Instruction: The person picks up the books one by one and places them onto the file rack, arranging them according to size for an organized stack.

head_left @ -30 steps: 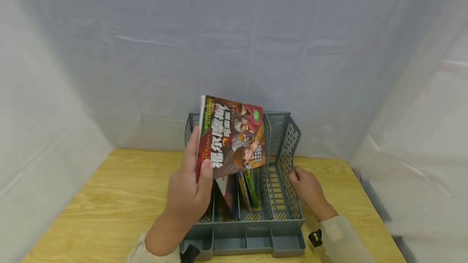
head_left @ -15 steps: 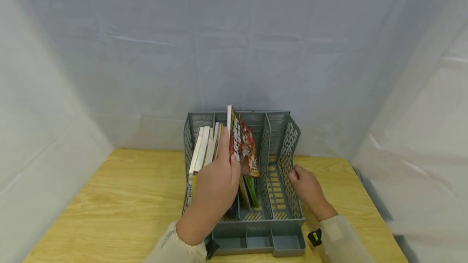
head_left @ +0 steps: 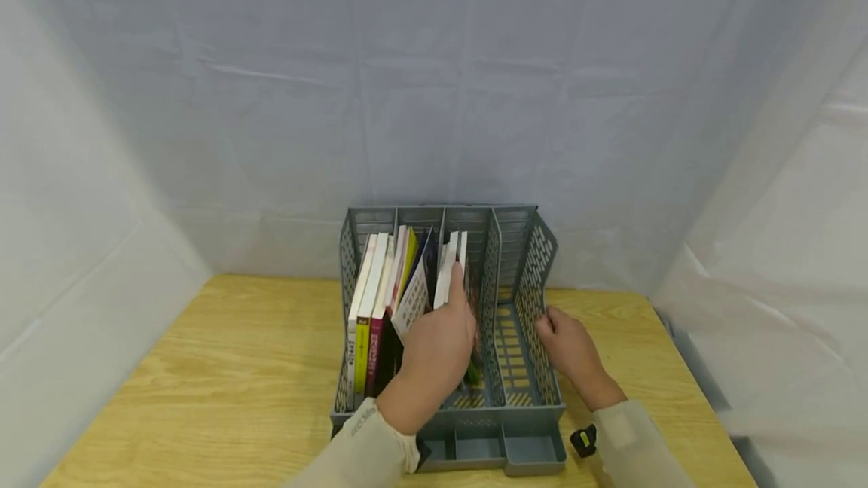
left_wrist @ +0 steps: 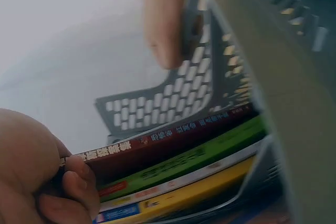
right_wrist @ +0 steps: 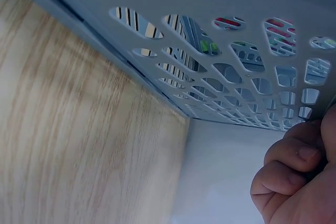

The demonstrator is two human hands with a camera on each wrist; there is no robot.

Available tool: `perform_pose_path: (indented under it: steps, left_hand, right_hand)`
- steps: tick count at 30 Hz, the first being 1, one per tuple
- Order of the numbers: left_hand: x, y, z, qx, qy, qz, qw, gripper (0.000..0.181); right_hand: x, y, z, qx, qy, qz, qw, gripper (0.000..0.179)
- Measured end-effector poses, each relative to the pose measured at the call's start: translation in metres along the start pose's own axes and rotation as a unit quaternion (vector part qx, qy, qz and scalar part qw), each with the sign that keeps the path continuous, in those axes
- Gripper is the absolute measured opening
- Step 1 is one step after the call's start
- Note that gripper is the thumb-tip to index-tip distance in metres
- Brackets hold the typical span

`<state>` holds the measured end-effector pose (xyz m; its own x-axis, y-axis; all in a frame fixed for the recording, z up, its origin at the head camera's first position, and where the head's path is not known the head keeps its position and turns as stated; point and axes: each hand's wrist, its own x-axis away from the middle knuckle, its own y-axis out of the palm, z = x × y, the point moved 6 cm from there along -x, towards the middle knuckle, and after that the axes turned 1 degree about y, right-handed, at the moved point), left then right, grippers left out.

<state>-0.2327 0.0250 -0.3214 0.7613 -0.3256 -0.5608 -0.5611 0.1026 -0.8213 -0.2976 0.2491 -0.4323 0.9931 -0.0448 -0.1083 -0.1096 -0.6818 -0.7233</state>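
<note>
A grey desk file organizer [head_left: 468,419] with upright compartments stands on the table. My left hand [head_left: 434,345] holds a dark red book [left_wrist: 178,137] down in its third compartment from the left. In the left wrist view, curled fingers [left_wrist: 77,179] grip the book's near end by the spine. Beside it stand a green book [left_wrist: 197,153] and a yellow-spined book [left_wrist: 197,184]. My right hand [head_left: 575,352] grips the front edge of the organizer's perforated right side wall [right_wrist: 231,77], its fingers curled there in the right wrist view.
Several books [head_left: 369,315] fill the left compartment, and more lean in the second, one white-covered book [head_left: 414,300] tilted. Small trays [head_left: 532,449] line the organizer's front. The wooden table [head_left: 224,367] meets pale sheeting [head_left: 434,96] behind and at both sides.
The left hand has turned the red book edge-up, moved it right and lowered it into the third compartment. The right hand has stayed on the side wall.
</note>
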Motion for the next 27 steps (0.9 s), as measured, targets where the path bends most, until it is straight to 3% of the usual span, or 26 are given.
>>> perform_pose_path:
  steps: [2,4,10,13,16,18,20,22,23,24,25,27]
  left_hand:
    - [0.002,0.008,0.005,-0.021,0.004,-0.008,0.9997,0.069]
    - [0.004,0.016,0.009,-0.006,0.001,-0.017,0.9998,0.069]
    - [0.007,0.03,0.011,0.086,-0.022,-0.025,0.9957,0.067]
    - [0.008,0.032,0.008,0.153,-0.029,-0.037,0.987,0.073]
    - [0.011,0.03,0.005,0.214,-0.034,-0.077,0.9733,0.076]
    - [0.014,0.024,0.0,0.239,-0.032,-0.103,0.9652,0.07]
    - [0.019,0.01,-0.008,0.265,-0.025,-0.102,0.9586,0.054]
    - [0.024,-0.012,-0.022,0.297,-0.01,-0.054,0.9532,0.031]
    - [0.026,-0.024,-0.033,0.323,0.002,-0.012,0.9465,0.021]
    - [0.028,-0.037,-0.047,0.341,0.013,0.048,0.9387,0.014]
    - [0.032,-0.049,-0.065,0.357,0.023,0.119,0.9262,0.014]
    - [0.042,-0.064,-0.106,0.377,0.025,0.257,0.8896,0.019]
  right_hand:
    - [0.0,0.001,0.001,0.0,-0.001,-0.001,1.0,0.028]
    - [0.001,0.001,0.0,0.0,-0.003,0.001,1.0,0.029]
    - [0.0,0.001,-0.001,-0.002,-0.003,0.004,1.0,0.028]
    - [0.0,0.001,0.0,0.0,-0.002,0.003,1.0,0.027]
    - [0.0,0.001,0.001,-0.002,0.002,0.005,1.0,0.026]
    - [0.001,0.002,0.002,-0.004,0.003,0.005,1.0,0.026]
    - [0.001,0.003,0.002,-0.004,0.002,0.005,1.0,0.026]
    - [0.0,0.004,0.002,-0.003,0.0,0.004,1.0,0.025]
    - [0.001,0.004,0.001,-0.005,-0.002,0.003,1.0,0.026]
    - [0.001,0.004,0.001,-0.006,-0.004,0.003,1.0,0.025]
    - [0.0,0.004,0.001,-0.007,-0.004,0.003,1.0,0.025]
    - [0.0,0.004,0.0,-0.01,-0.006,0.002,0.9999,0.025]
